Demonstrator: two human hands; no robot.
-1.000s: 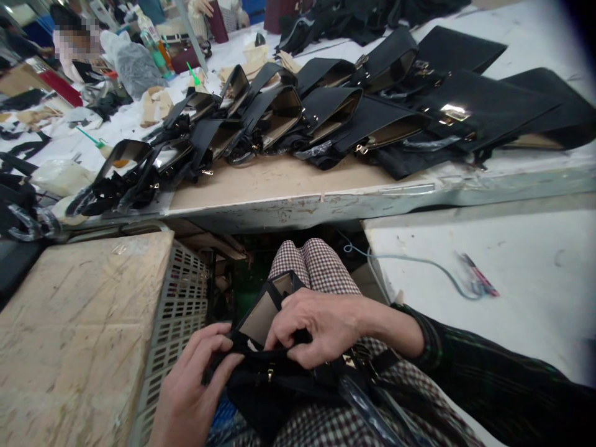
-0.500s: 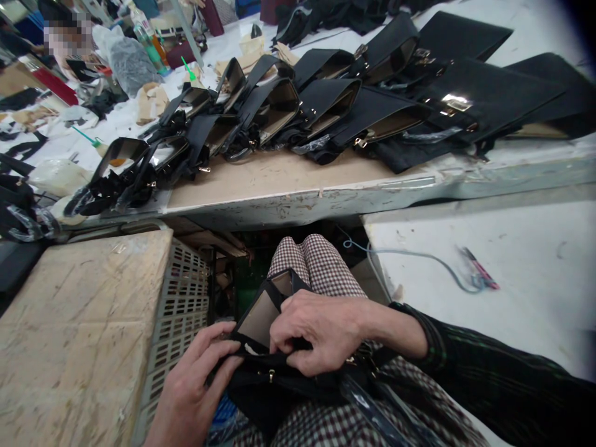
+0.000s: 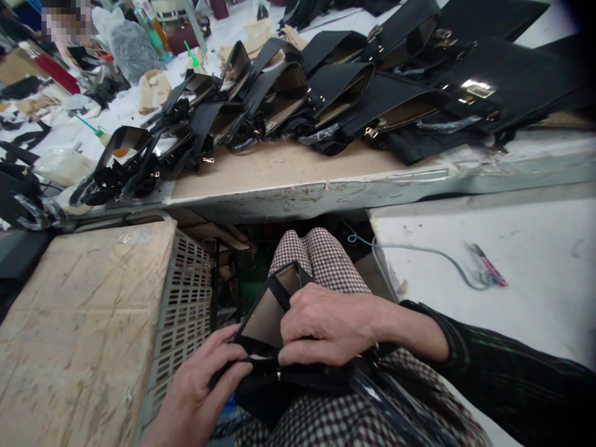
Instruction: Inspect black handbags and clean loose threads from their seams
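Black, probably light and limp, the bag point(image 3: 267, 397) lies on the person's checked lap point(image 3: 321, 257), on the near side of the workbench point(image 3: 288, 205), its mouth open. The left hand point(image 3: 200, 379) clamps the rim point(image 3: 267, 362) between thumb and fingers, while the right hand point(image 3: 326, 323) is curled closed on it, fingertips hidden. Its lined panel point(image 3: 263, 320) toward the workbench looks stiffer, so the soft rim likely calls for a pinch on both sides.

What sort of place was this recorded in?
Probably a bag-making workshop: many similar black bags lie in rows on the long bench, pale brown scraps are scattered nearby, and the left hand and right hand hold another bag over the lap.
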